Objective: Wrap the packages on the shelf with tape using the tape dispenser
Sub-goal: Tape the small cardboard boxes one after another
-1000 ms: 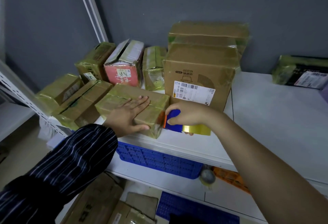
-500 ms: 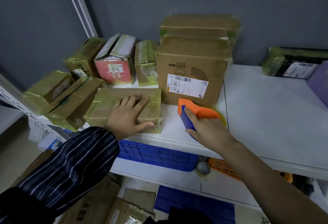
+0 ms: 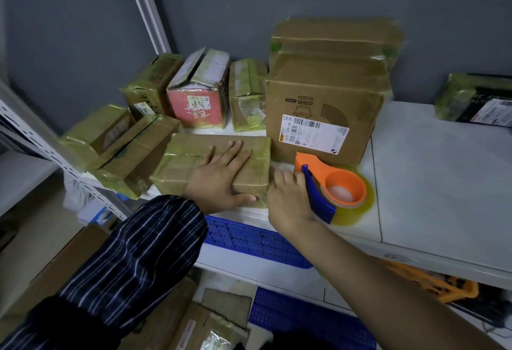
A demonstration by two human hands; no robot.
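Observation:
A flat brown taped package (image 3: pixel 194 155) lies at the front of the white shelf (image 3: pixel 429 183). My left hand (image 3: pixel 221 177) rests flat on top of it, fingers straight. Just right of it, the tape dispenser (image 3: pixel 335 186), orange with a blue handle and a roll of clear yellowish tape, lies on its side on the shelf. My right hand (image 3: pixel 289 200) is against the blue handle with its fingers curled on it. Behind stands a large brown box (image 3: pixel 318 94) with a white label.
Several small taped packages, one red (image 3: pixel 196 105), crowd the shelf's back left. A dark wrapped package (image 3: pixel 476 100) lies at the far right. A blue crate (image 3: pixel 249 238) and an orange crate (image 3: pixel 432 286) sit on the lower shelf, cardboard boxes (image 3: pixel 194 322) on the floor.
My right hand carried the dispenser away from the flat package's right end and laid it down on its side on the shelf. My left hand stayed on the package.

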